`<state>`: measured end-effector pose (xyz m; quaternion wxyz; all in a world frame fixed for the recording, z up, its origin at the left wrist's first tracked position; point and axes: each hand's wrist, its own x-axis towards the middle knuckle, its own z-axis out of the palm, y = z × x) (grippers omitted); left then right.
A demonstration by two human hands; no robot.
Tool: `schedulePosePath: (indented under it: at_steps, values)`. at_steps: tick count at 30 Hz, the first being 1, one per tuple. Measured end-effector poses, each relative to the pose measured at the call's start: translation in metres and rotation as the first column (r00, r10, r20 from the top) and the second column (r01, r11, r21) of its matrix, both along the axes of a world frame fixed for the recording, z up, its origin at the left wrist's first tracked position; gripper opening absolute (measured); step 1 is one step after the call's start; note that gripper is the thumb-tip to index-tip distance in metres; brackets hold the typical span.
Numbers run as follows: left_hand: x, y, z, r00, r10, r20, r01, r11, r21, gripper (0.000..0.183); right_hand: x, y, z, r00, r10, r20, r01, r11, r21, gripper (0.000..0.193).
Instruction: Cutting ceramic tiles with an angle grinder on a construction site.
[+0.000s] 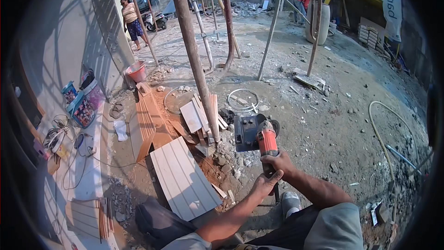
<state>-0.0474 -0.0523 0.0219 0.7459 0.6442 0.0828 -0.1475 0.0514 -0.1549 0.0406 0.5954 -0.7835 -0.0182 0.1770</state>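
Observation:
An angle grinder (268,142) with an orange-red body points away from me, low over the rubble. A black metal plate (245,133) is fixed at its head. My right hand (279,163) is wrapped round the rear of the body. Just behind and below it, my left hand (265,185) closes on the tail of the handle, its thumb up; its fingers are partly hidden. To the left of the tool, a pale grooved panel (184,178) lies across other boards near my knee.
Stacked brown planks (142,129) and cut pieces (196,115) lie left of centre. Scaffold poles (193,51) rise ahead. A hose (380,141) curves at right; cables (85,150) trail at left. A red bucket (136,71) stands by the wall. Two people are farther off.

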Motion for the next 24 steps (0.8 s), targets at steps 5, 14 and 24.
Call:
schedulePosePath:
  at_steps: [5,14,24]
  values:
    - [-0.004,-0.024,0.023,0.998,-0.058,0.006,0.059,0.997,-0.054,0.077,-0.017,-0.026,0.037,0.999,-0.03,0.01,0.029,0.992,0.12,0.027]
    - [-0.021,-0.032,0.083,0.846,0.076,0.529,0.056,0.972,-0.23,0.082,-0.055,-0.03,0.11,0.962,-0.215,0.168,0.181,0.963,0.2,0.06]
    - [-0.029,-0.033,0.126,0.73,0.103,0.676,0.241,0.887,-0.395,0.098,-0.083,-0.051,0.139,0.965,-0.146,0.218,0.002,0.836,0.549,0.035]
